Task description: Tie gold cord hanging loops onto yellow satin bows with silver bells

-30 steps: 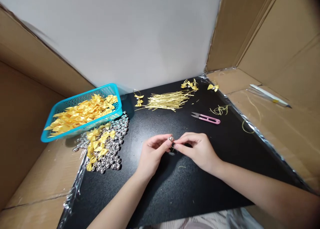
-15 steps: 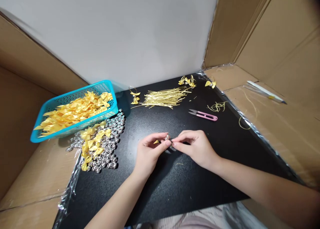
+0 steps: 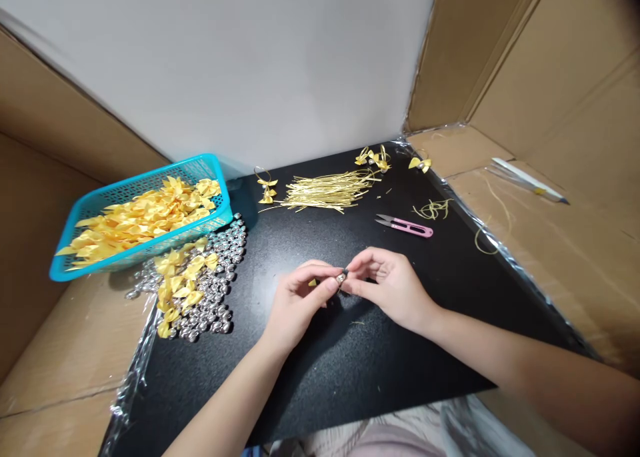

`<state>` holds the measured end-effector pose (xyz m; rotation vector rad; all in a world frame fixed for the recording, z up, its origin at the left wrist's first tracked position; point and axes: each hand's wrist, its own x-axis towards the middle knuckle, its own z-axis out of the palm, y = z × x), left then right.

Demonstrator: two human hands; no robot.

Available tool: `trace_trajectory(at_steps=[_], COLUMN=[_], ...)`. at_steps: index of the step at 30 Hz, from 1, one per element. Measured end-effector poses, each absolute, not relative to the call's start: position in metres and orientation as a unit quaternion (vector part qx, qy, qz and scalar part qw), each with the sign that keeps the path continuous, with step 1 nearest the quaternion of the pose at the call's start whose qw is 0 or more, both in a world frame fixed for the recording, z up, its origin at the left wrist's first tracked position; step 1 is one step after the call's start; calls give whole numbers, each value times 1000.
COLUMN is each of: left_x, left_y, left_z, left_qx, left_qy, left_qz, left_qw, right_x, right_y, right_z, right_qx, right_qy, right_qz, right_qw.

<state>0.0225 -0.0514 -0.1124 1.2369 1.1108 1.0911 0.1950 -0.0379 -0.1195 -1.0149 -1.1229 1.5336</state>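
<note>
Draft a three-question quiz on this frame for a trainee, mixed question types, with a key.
1. True or false: the pink snips lie on the black table, apart from the left hand and the right hand.
2. Fill in the blank: the teal basket holds a heap of yellow ____.
3. Where is the small shiny piece? A) inside the teal basket B) between the two hands C) beside the pink snips

Key: 1. True. 2. Ribbon bows. 3. B.
</note>
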Motion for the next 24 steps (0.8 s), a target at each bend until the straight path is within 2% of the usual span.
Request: trace_trajectory(at_steps=[7,14,20,24], left_x=[25,24,24,27], left_y=[-52,-57,-60,-60], left_z=[-105,-107,-102,-104], left_qx=[601,625,710,677], left_qy=[471,476,494,507], left_qz=[484,473,435,466], left_qw=[427,398,250,259], right_x=[194,192,191,189], right_y=[-39,-39,-38,-41], right_z=[-120,-121,-125,-127], right_qx=[-396,-347,-338,-342], right_qy=[-469,-463,-414,-417], right_qz=[628,665,708,707], right_qw=[479,473,461,457])
